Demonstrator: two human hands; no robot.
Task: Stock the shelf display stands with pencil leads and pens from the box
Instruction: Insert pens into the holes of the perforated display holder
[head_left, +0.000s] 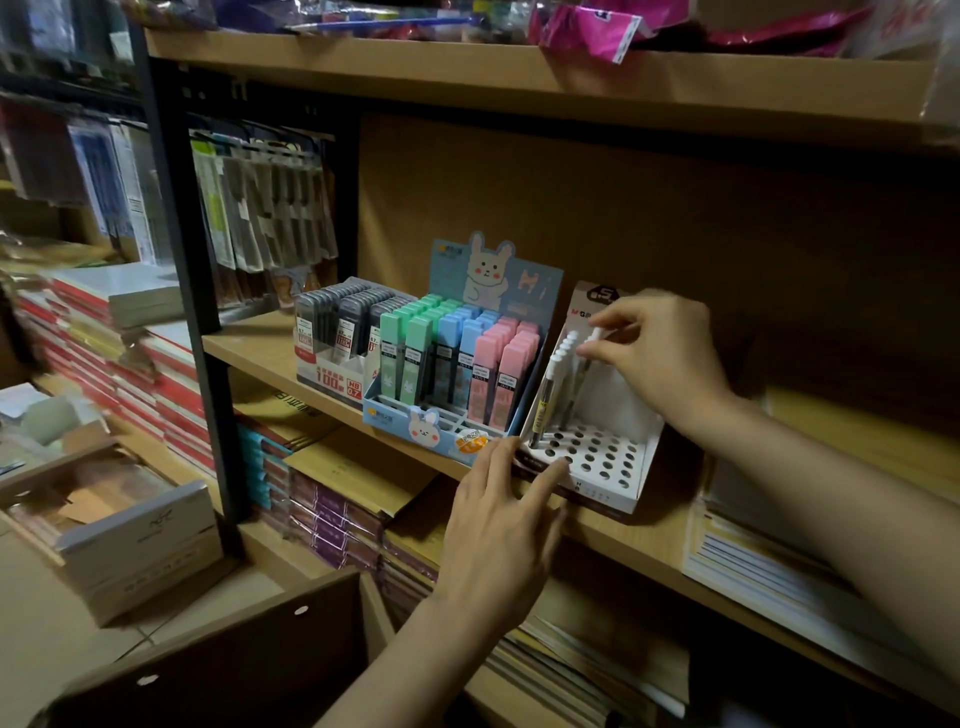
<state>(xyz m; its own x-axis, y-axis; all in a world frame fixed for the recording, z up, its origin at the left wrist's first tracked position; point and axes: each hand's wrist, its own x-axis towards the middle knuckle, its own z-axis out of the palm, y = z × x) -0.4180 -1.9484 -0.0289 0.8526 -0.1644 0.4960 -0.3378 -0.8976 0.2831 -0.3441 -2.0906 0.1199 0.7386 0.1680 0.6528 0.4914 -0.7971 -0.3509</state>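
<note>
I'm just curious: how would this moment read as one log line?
right hand: pinching pen in white pen stand | left hand: fingers on stand front | most holes empty

Lead cases (457, 358) mint, blue, pink; bunny stand (493, 270) pale blue; pen stand (597, 457) white, dark holes

A stationery shop: wooden shelves (519, 83) carry retail display stands of pencil leads (457, 364), hanging packaged goods (260, 208) and stacked notebooks (130, 353).

White pen stand (613, 457) — few capped pens (558, 384) upright
</note>
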